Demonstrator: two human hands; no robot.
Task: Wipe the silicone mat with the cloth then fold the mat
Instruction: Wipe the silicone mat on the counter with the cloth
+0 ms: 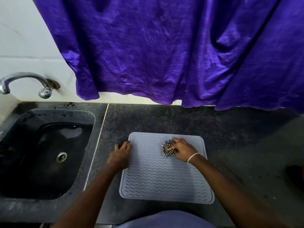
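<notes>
Right hand (182, 148) grips bunched checked cloth (167, 148), fingers curled round it, on far half of mat (164, 178). Left hand (120, 153) presses mat's left edge, fingers loosely bent, holding nothing. Mat lies flat, unfolded, on counter (230, 137). Sink (49, 112) left of mat; purple curtain (164, 46) beyond mat.

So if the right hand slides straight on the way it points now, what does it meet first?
Probably nothing soon: the right hand, gripping the cloth, points across bare mat toward its far left corner, then counter. The left hand sits just beside that line.
</notes>
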